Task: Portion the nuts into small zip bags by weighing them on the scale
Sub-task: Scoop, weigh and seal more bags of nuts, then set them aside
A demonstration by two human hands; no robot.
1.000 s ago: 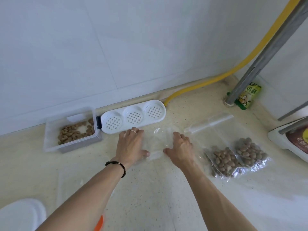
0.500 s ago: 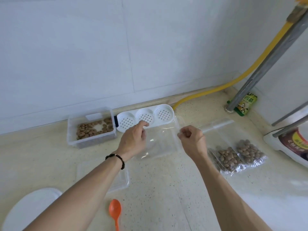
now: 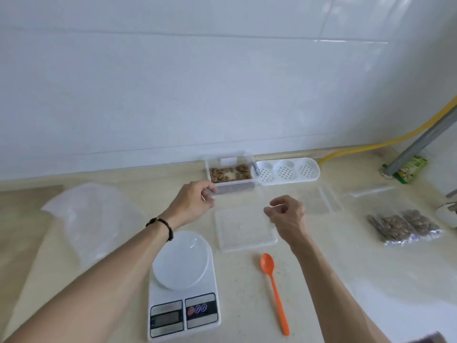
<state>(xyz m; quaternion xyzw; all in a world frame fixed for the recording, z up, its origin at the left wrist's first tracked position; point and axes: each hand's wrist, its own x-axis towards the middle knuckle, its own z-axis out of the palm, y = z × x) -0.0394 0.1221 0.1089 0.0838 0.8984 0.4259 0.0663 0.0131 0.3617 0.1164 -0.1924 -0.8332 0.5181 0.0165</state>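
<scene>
The left hand curls its grip on the near left corner of the clear nut container, which stands at the table's back edge by the wall. The right hand hovers over the table with fingers curled; whether its grip pinches a clear bag is not discernible. Below it lies a clear lid, with the orange spoon nearer. The scale sits under the left forearm. Two filled nut bags lie toward the right edge.

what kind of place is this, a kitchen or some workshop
Most likely a home kitchen counter: a speckled stone countertop against a white tiled wall, a yellow hose along the back edge, and a digital kitchen scale beside a box of nuts.
</scene>
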